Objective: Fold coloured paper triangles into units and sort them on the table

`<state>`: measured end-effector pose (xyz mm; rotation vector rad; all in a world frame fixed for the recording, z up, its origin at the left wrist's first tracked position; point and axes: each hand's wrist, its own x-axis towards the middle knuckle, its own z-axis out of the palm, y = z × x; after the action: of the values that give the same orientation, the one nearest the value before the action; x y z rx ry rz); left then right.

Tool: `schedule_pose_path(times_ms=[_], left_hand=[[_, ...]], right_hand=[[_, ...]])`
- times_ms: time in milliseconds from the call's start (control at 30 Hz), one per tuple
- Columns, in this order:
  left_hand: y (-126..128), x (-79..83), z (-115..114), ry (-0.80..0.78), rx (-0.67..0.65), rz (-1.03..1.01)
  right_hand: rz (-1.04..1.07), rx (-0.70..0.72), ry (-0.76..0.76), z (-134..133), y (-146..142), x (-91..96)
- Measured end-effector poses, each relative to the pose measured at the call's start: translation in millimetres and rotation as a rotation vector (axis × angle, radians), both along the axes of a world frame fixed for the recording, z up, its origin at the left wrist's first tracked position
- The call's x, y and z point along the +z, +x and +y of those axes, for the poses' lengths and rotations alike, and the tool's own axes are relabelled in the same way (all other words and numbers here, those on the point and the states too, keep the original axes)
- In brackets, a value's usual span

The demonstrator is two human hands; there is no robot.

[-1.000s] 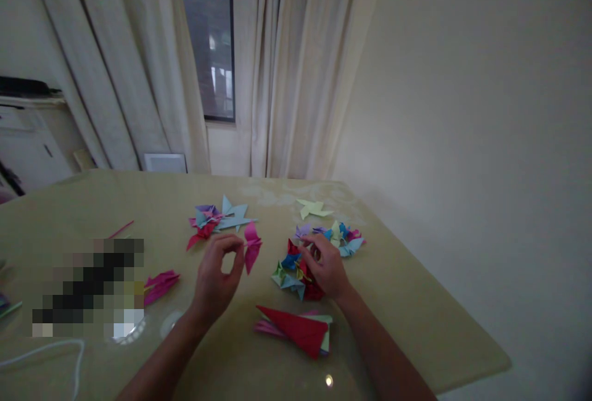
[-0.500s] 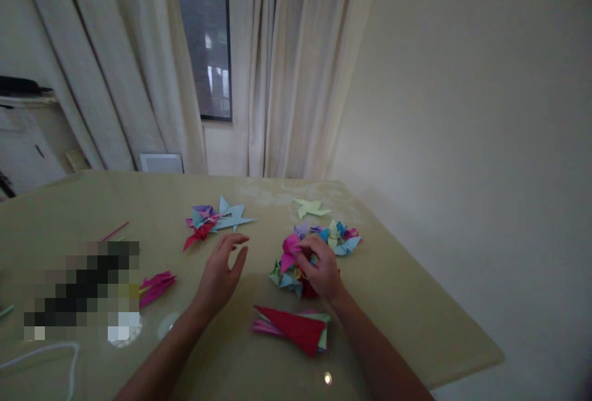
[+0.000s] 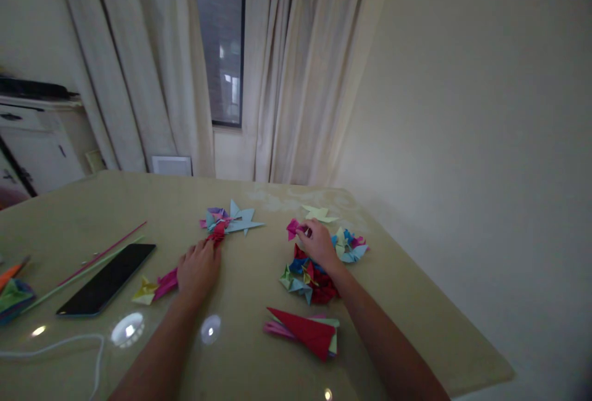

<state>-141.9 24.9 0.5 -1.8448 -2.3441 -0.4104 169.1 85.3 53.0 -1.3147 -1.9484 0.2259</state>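
Note:
My right hand [image 3: 319,243] pinches a small magenta folded-paper flower [image 3: 293,229] above the middle of the table. Below it lies a heap of red, blue and light-blue folded paper [image 3: 319,284]. My left hand [image 3: 200,266] is low over the table, back up, with its fingers extended. Its fingertips are near a red folded paper piece [image 3: 219,230] at the edge of a purple, pink and light-blue cluster [image 3: 217,216]. Beside its wrist side is a magenta paper piece [image 3: 165,284], partly hidden by the hand, with a yellow folded piece [image 3: 145,290] at its end.
A stack of folded paper with red on top [image 3: 308,334] lies nearest me. Further back are a pale green piece [image 3: 319,213] and another cluster [image 3: 349,247]. On the left are a black phone [image 3: 108,281], thin sticks [image 3: 102,255] and a white cable [image 3: 50,347].
My left hand has moved left and down onto the table, from raised beside the cluster. My right hand, still pinching the magenta flower, has moved slightly away from me. The view has shifted left.

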Motion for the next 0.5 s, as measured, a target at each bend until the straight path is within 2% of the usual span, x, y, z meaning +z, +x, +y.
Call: schedule_pose_path(times_ms=[100,200,367,500], left_hand=[[0.5,7.7,-3.6,0.001,-0.027,-0.014],[3.4,11.0,-5.9,0.007,-0.067,-0.006],[10.5,5.9,-1.7,0.033,-0.105,0.017],[10.7,-1.2,5.2,0.120,-0.181,-0.026]], right_hand=[[-0.177,-0.055,-0.066,9.9,-7.2,-0.9],[-0.221,-0.059,-0.040,1.4,-1.6,-5.1],[-0.029,-0.013,0.069,-31.2,14.4,-11.2],[0.151,0.027,0.112,-49.2,12.5,-12.3]])
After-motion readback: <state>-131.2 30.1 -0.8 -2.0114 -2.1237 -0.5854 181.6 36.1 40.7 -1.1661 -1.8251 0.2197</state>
